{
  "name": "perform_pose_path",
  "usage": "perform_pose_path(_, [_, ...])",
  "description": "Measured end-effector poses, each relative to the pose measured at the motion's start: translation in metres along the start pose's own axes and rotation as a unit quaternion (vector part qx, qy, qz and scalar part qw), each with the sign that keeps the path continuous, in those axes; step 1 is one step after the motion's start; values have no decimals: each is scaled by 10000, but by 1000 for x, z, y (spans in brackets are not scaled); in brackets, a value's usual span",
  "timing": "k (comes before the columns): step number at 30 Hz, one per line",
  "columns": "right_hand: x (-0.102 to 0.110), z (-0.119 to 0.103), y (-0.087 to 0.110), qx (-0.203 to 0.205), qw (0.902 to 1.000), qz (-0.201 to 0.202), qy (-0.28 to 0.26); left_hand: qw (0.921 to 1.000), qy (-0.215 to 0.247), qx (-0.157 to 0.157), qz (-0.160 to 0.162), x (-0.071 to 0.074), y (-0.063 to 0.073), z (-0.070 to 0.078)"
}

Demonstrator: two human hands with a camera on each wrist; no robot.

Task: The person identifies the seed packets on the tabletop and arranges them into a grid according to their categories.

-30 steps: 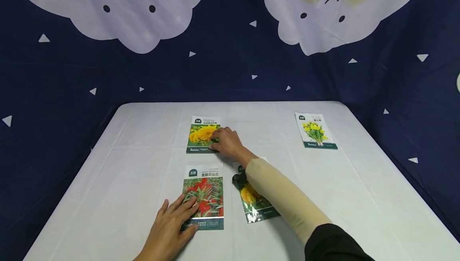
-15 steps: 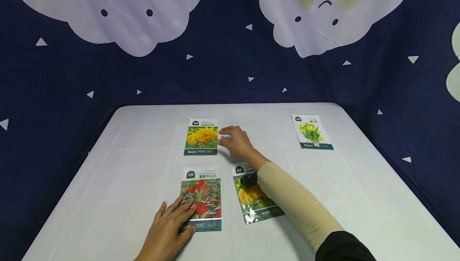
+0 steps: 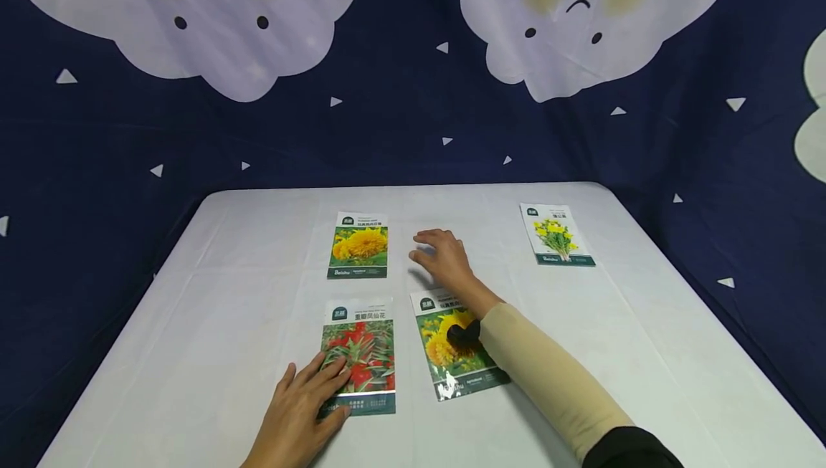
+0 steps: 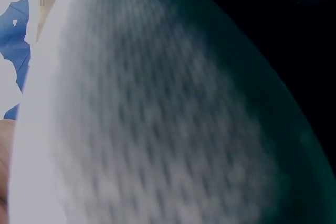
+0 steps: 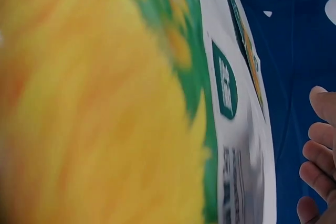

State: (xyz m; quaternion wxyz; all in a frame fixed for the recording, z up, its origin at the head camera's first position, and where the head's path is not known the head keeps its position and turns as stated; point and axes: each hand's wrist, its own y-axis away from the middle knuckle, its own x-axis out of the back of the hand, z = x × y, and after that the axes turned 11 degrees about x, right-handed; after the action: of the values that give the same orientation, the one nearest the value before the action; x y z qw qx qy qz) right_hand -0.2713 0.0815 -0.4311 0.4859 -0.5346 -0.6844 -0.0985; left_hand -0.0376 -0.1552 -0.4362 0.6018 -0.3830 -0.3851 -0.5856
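Note:
In the head view my left hand (image 3: 302,409) rests with its fingers spread on the lower left of a red-flower seed packet (image 3: 371,339). My right hand (image 3: 447,259) holds nothing; its fingers are loosely bent. It hovers to the right of a smaller yellow-flower seed packet (image 3: 358,244), with a gap between them. Beneath the right wrist lies a larger yellow-flower seed packet (image 3: 445,350), partly hidden by the sleeve and a small black wrist piece (image 3: 463,335). This packet (image 5: 105,103) fills much of the right wrist view.
Toward the back right of the white table (image 3: 645,353) lies a seed packet with a bunch of yellow flowers (image 3: 558,236). A dark blue cloth (image 3: 400,145) with white clouds hangs behind the table. The left wrist view is mostly a blurred textured surface (image 4: 157,103).
My right hand has let go of the smaller yellow-flower seed packet and drawn away to the right. The left hand stays on the red-flower packet. The head view has shifted slightly.

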Motion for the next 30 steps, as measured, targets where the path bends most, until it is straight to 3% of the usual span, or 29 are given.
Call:
perform_pose_path(6, [7,7,10,-105,9992,358,131,10000,-21,-6,19,0,0,0])
perform_pose_path(16, [26,18,16,-255,9986,473,33,10000,-31,-23,-70,0,1,1])
perform_pose_path(21, [49,44,16,-499,9980,382,119,9999,-91,-90,-14,0,1,0])
perform_pose_path(30, [99,111,32,-1389,9890,244,449,9998,-164,-129,50,1,2,0])
